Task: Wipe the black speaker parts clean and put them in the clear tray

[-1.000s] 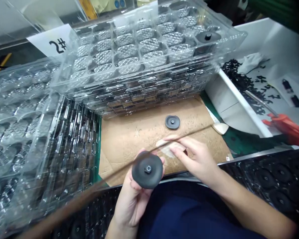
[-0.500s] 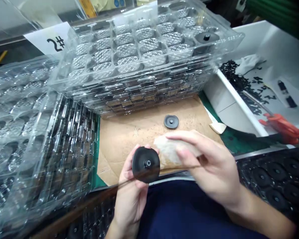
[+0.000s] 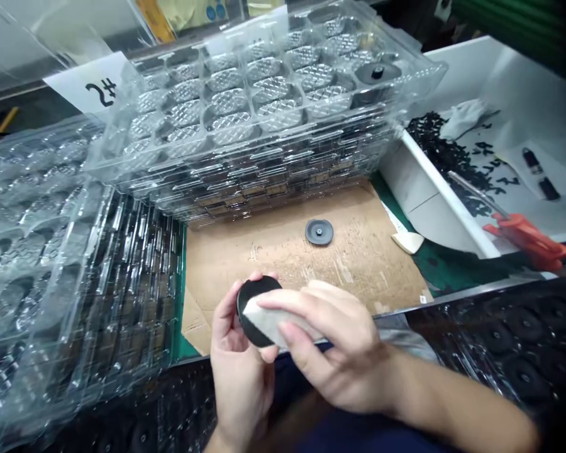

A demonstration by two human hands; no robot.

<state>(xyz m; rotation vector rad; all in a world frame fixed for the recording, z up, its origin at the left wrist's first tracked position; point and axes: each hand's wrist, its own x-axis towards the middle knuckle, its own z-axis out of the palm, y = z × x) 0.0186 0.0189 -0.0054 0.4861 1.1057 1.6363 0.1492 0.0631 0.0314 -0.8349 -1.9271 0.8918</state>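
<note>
My left hand [image 3: 240, 365] has its fingers closed around the rim of a black round disc [image 3: 252, 330], which had a small raised hub at its centre. Pinched in my right hand [image 3: 339, 346] is a pale white cloth [image 3: 268, 318]. The cloth lies over the face of the disc and covers its hub. Farther off, a smaller grey oval disc [image 3: 319, 233] with a small central hub rests on the brown cardboard [image 3: 245, 258].
Stacked clear plastic trays [image 3: 236, 145] stand behind the cardboard, one black part [image 3: 378, 73] in the top one. More clear trays [image 3: 38, 251] rise at left. A white bin [image 3: 453, 189] at right holds black scraps [image 3: 434, 151] and red-handled tool [image 3: 532, 239]. Trays of black discs [image 3: 523, 324] sit lower right.
My right hand has moved left and brought the cloth onto the disc's face. My left hand has shifted slightly left with the disc. The grey disc stays on the cardboard.
</note>
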